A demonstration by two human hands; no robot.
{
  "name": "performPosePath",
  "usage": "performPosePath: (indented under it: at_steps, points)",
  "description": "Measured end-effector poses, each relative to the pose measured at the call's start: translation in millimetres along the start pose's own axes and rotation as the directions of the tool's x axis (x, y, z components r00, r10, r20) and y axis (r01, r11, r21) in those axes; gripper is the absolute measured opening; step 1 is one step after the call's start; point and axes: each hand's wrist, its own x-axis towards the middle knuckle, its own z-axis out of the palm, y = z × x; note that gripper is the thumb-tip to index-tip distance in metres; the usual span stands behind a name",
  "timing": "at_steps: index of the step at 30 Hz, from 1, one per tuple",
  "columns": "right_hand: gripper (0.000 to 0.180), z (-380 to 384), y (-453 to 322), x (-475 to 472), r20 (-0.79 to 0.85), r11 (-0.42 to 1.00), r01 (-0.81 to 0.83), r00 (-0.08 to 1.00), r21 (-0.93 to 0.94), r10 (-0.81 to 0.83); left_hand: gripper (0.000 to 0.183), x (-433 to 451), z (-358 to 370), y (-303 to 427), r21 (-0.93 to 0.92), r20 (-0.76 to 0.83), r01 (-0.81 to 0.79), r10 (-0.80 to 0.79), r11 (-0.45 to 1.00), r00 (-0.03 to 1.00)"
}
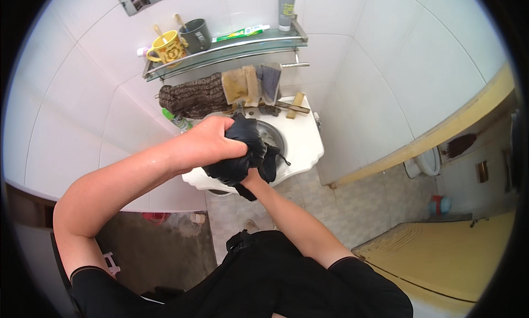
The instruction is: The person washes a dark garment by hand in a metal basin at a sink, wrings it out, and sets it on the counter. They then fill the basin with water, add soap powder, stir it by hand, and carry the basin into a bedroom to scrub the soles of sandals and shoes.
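A bunched black garment (248,140) is held up over the washbasin, with a thin drawstring dangling at its right. My left hand (215,140) grips it from above, thumb and fingers pressed around the dark fabric. From below, my right hand (251,176) reaches into the bundle and grasps it; its fingers are hidden by the folds. Behind the garment, a round metal bowl (281,138) is partly visible, set in the white washbasin top (303,142). Water drops glisten on my left forearm.
Above the basin, a glass shelf (248,41) holds a yellow mug (167,49), a dark mug (196,35), a toothpaste tube (241,32) and a grey tube (286,10). Towels (244,86) hang below. A wooden-handled brush (295,107) and a green-capped bottle (177,119) are nearby.
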Motion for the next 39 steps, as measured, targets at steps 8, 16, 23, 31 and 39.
performPosePath:
  at_steps: [8, 16, 23, 31, 39]
  points:
    - [0.029, -23, -5, 50, 0.181, -0.109, -0.158, 0.95, 0.981, 0.255, 0.033, -28, -30, -90, -0.42, -0.222, -0.121, 0.027, 0.899, 0.975]
    - [0.026, -86, -56, 76, 0.312, -0.223, -0.255, 0.909, 0.941, 0.277, 0.035, -12, 0, -224, -0.779, -0.455, -0.483, 0.171, 0.4, 0.874]
    - [0.026, -78, -42, 56, 0.344, -0.238, -0.268, 0.857, 0.934, 0.384, 0.033, 19, 19, -270, -0.795, -0.475, -0.487, 0.129, 0.362, 0.871]
    - [0.026, -85, -37, 45, 0.295, -0.169, -0.242, 0.826, 0.955, 0.481, 0.035, 27, 45, -276, -0.814, -0.497, -0.508, 0.115, 0.281, 0.86]
    - [0.029, -87, -17, 31, 0.322, -0.237, -0.238, 0.844, 0.942, 0.43, 0.035, 31, 59, -277, -0.819, -0.473, -0.477, 0.094, 0.318, 0.876]
